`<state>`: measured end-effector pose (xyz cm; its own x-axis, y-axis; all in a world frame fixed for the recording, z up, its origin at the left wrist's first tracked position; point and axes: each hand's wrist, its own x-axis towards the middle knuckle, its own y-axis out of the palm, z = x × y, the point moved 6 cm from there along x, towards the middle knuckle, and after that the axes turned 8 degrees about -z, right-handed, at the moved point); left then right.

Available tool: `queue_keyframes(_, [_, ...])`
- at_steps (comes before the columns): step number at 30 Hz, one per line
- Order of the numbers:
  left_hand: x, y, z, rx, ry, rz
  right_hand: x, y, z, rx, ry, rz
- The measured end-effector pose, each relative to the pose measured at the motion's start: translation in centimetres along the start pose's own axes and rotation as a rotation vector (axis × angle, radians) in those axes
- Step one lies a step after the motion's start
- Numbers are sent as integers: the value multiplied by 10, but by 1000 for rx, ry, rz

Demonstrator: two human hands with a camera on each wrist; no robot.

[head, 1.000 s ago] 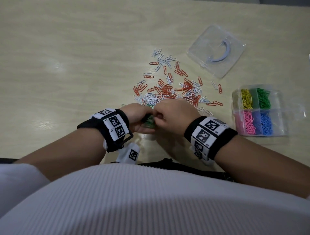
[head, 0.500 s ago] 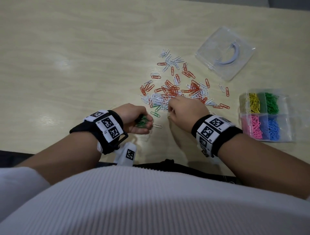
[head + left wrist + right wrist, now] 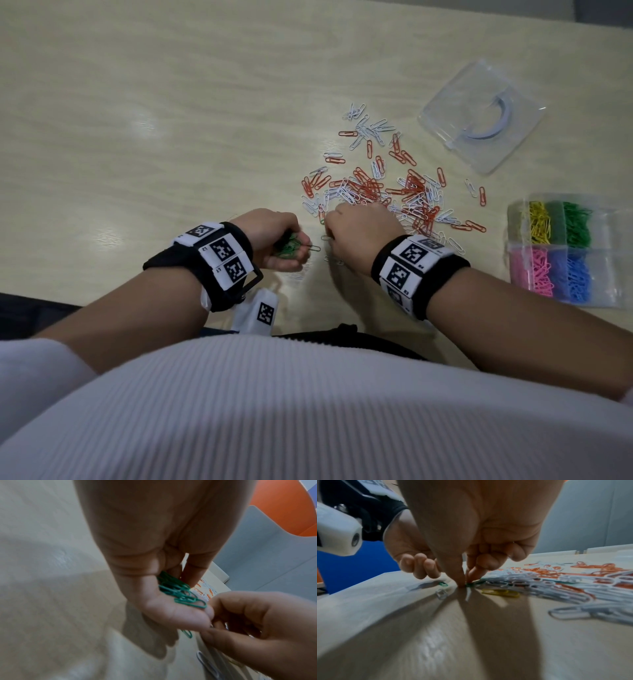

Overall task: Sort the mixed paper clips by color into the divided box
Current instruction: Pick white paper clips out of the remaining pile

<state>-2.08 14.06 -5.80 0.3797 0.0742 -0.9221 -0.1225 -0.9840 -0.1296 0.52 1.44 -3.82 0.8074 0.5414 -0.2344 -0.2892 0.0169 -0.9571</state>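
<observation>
Cupping green clips (image 3: 289, 247) in our left hand (image 3: 274, 240), our right hand (image 3: 471, 536) pinches a green clip (image 3: 473, 583) directly beneath its fingertips (image 3: 461, 580) on the tabletop (image 3: 436, 635).

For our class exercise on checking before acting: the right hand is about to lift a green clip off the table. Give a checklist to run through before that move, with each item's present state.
1. Right hand fingertips are down on the green clip: ok.
2. Clip is free of the white clips beside it: cannot tell; they lie very close.
3. Left hand cups the gathered green clips securely: ok, though one hangs near the palm's edge.
4. Green compartment of the divided box is uncovered: ok.
5. Lid lies apart from the box: ok.
6. Yellow clip nearby is not caught in the pinch: ok.
</observation>
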Motion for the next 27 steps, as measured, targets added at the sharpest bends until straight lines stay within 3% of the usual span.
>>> queue_keyframes(6, [1, -3, 1, 13, -4, -1, 2, 3, 0, -20, 38, 60])
queue_keyframes(10, [1, -6, 0, -15, 30, -23, 4, -16, 20, 172, -21, -81])
queue_keyframes(13, [1, -8, 0, -49, 69, -33, 7, -22, 40, 291, -78, -101])
queue_keyframes(16, [2, -15, 4, -81, 28, -31, 8, -20, 29, 389, 49, -116])
queue_keyframes(18, [3, -23, 6, -102, 5, -54, 8, -9, 22, 264, 77, -39])
queue_keyframes(21, [2, -33, 8, -108, -4, -74, 9, 7, 28, 35, -12, 43])
queue_keyframes(27, [3, -39, 12, -77, -12, -88, 14, 11, 36, -44, -43, 49])
